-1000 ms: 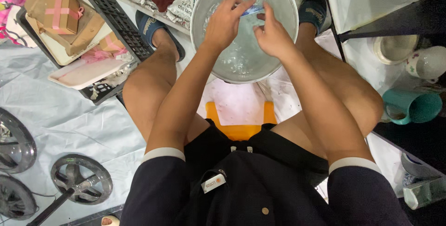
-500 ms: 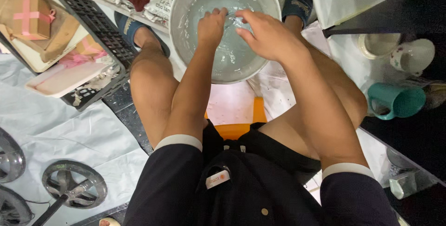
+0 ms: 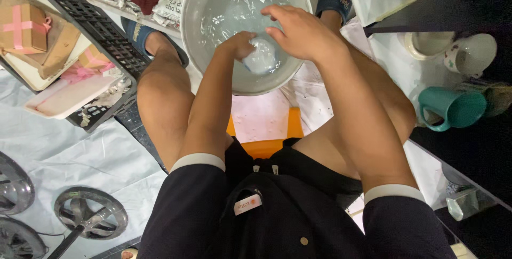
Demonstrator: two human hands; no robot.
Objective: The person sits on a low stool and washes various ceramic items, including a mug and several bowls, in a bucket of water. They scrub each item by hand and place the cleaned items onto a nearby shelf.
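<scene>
The person sits on a low orange stool point(image 3: 264, 144) with a big round bowl point(image 3: 210, 62) on the floor between the feet, so both arms can reach into it easily. The bowl is pale grey and smooth, and it holds clear water that shines and ripples.

The left hand point(image 3: 238, 44) is curled into a fist down in the water, closed on a small clear thing point(image 3: 261, 56) that looks like a glass or plastic cup. It is hard to tell just what it is under the water. The right hand point(image 3: 301, 32) sits over the cup with its fingers bent and a little spread; I cannot tell if it grips the cup or only rests on it.

On the left a black plastic crate point(image 3: 96, 27) with a grid of holes leans over flat boxes. On the right a green mug point(image 3: 453, 110) lies on its side, close to white cups point(image 3: 469, 54). Round metal fan guards point(image 3: 90, 219) lie on the pale sheet point(image 3: 64, 152).
</scene>
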